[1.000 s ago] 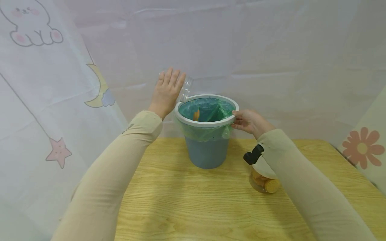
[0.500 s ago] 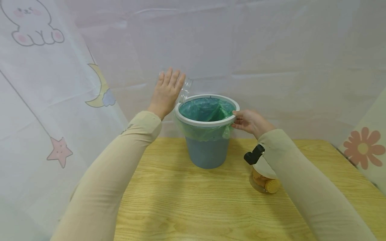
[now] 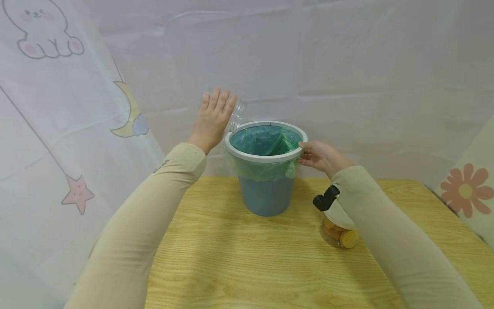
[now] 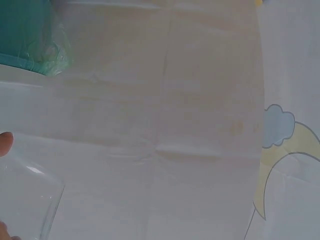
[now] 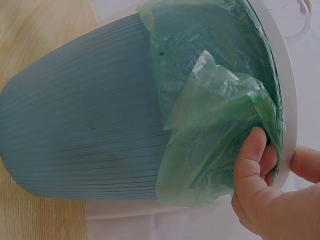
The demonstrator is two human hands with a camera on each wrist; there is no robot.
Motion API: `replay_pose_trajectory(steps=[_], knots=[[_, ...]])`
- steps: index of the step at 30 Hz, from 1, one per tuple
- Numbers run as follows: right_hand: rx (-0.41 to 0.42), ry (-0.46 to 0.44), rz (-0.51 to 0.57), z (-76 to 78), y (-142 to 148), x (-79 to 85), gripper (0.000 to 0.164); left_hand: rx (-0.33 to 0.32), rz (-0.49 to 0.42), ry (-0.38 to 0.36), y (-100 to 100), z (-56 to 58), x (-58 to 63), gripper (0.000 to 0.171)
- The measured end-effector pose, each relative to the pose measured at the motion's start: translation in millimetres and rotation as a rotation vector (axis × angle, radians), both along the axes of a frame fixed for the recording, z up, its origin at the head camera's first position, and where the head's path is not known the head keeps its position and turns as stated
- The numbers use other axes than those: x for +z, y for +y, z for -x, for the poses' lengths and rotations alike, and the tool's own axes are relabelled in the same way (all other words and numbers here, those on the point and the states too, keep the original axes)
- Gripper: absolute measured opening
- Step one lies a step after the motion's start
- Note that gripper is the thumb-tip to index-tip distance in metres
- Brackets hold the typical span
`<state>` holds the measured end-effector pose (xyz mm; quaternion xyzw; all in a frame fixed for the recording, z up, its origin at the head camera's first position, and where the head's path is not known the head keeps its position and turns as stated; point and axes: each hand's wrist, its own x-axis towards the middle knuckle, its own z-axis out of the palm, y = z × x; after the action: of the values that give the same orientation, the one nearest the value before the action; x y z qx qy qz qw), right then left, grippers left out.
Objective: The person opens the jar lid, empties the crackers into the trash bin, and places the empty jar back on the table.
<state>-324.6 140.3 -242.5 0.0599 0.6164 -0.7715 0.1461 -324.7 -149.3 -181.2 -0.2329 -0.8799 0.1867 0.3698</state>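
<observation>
A blue trash bin (image 3: 266, 193) with a white rim and a green plastic liner (image 5: 210, 130) stands on the wooden table. My left hand (image 3: 211, 120) holds a clear jar (image 3: 236, 118), tipped sideways with its mouth at the bin's left rim. The jar's clear wall (image 4: 30, 200) shows nothing inside in the left wrist view. On the opposite side, my right hand (image 3: 322, 155) pinches the rim, thumb on the white ring and fingers curled against the liner underneath. The bottom of the bin's inside is hidden from view.
Under my right forearm stands a transparent jar (image 3: 339, 234) with a pale lid and round biscuits inside, partly covered by the sleeve. The wooden table (image 3: 247, 262) meets a pale printed cloth (image 3: 347, 64) hanging behind and at both sides.
An orange piece that showed inside the bin one second ago is out of sight by half a second ago. Both hands and the tipped jar have stayed nearly still.
</observation>
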Motion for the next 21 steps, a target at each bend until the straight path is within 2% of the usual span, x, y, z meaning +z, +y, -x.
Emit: replay_pose_trajectory(steps=[16,21], knots=[[0.007,-0.007,0.013,1.5,-1.9,0.1,0.063,0.007,-0.013,0.003,-4.2,-1.5,-1.6,0.069],[0.006,-0.008,0.022,1.9,-2.3,-0.5,0.064,-0.007,-0.041,-0.003,-7.0,-1.1,-5.4,0.072]])
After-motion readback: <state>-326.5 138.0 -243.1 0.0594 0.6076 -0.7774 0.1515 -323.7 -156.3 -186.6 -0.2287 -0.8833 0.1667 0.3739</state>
